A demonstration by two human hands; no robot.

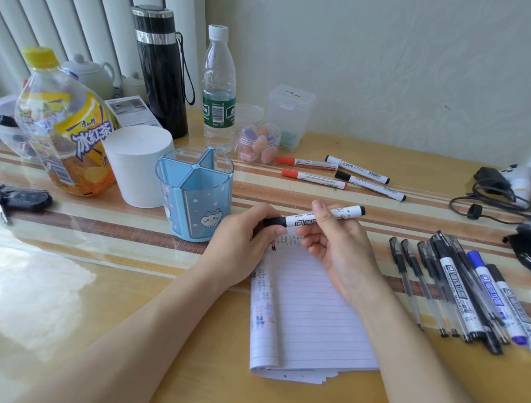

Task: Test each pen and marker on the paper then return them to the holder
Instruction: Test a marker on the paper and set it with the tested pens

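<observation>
White-barrelled and black at both ends, the marker (301, 220) is hanging in the air just above the top edge of the lined paper (319, 302), held between both hands. The left hand (241, 241) is curling its fingers round the black cap end, and the right hand (337, 249) is pinching the barrel between thumb and fingertips.

The step looks to be working the cap, though whether it is coming off or going on I cannot tell. Either way the pull or push should be running straight along the barrel, with the right hand gripping firmly so the marker is not twisting or flicking ink. For a test, a short stroke on a bare ruled line would serve best, since small marks are already crowding the page's left margin and top.

The marker's long axis is running from lower left to upper right across the view, close to level. Its capped end is pointing left toward the blue holder (198, 214) standing on the table (178, 370), and its butt end is pointing right and slightly away, toward the four markers (340, 175) lying further back. A row of pens and markers (462, 289) is lying to the right of the paper.
</observation>
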